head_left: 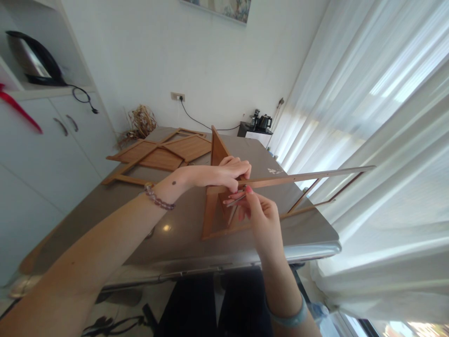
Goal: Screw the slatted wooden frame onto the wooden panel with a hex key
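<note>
A wooden frame [270,181] stands on its side on the table, its long rails running off to the right. My left hand [233,172] is closed around the frame's upper rail near its left end, beside an upright wooden panel [218,147]. Just below that rail, my right hand [263,215] pinches a thin metal hex key [236,200] between thumb and fingers. The key's upper end meets the underside of the rail by my left fingertips; the exact contact is too small to make out.
More wooden frames and panels [168,154] lie flat at the back left of the grey table [182,220]. Dried stalks [142,120] sit behind them. White curtains [368,117] hang close on the right. A kettle [33,58] stands on the left cabinet.
</note>
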`<act>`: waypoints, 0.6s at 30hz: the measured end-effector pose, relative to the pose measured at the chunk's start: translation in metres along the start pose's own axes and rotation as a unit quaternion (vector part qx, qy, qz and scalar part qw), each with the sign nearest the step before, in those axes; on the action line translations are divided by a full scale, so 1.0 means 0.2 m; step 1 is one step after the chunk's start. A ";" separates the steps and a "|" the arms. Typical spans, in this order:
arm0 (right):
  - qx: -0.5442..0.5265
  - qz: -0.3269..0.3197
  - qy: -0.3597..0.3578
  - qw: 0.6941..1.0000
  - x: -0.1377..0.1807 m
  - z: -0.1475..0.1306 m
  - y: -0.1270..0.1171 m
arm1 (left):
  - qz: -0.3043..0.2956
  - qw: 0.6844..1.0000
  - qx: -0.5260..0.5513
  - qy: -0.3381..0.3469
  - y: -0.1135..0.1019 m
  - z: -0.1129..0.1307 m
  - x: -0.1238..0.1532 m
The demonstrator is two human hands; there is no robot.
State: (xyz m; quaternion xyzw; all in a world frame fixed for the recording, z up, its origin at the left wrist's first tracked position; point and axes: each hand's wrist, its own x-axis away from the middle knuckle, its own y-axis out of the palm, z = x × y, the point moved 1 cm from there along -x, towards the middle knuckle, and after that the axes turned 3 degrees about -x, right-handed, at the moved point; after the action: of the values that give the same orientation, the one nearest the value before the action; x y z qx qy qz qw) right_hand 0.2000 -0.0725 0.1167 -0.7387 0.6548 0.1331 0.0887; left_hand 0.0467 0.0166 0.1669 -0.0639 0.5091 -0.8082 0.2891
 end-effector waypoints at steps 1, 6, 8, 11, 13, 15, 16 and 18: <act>-0.074 -0.001 0.030 0.997 0.00 0.01 0.01 | 0.002 1.000 -0.003 0.001 0.00 -0.01 0.00; -0.207 0.014 0.070 0.976 0.02 0.03 0.06 | 0.009 1.000 -0.018 0.007 0.02 -0.06 -0.02; -0.202 0.016 0.063 0.977 0.03 0.03 0.07 | 0.011 1.000 -0.012 0.004 0.02 -0.05 -0.02; -0.094 0.036 0.013 0.995 0.04 0.02 0.06 | 0.011 1.000 -0.001 0.001 0.00 -0.02 0.00; 0.026 0.059 -0.047 0.997 0.04 0.01 0.05 | 0.004 1.000 0.000 0.002 -0.01 0.01 0.01; 0.140 0.078 -0.101 0.982 0.04 0.01 0.03 | -0.007 1.000 -0.002 0.003 -0.02 0.03 0.01; 0.186 0.084 -0.121 0.971 0.04 0.01 0.02 | -0.010 1.000 -0.003 0.002 -0.02 0.03 0.01; 0.260 0.094 -0.151 0.949 0.04 0.02 0.00 | -0.013 1.000 -0.004 0.001 -0.02 0.03 0.01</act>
State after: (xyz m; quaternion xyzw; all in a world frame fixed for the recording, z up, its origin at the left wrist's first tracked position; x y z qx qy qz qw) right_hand 0.2008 -0.0790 0.1109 -0.5964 0.7119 0.0759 0.3630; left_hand 0.0457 0.0115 0.1732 -0.0712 0.5117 -0.8099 0.2779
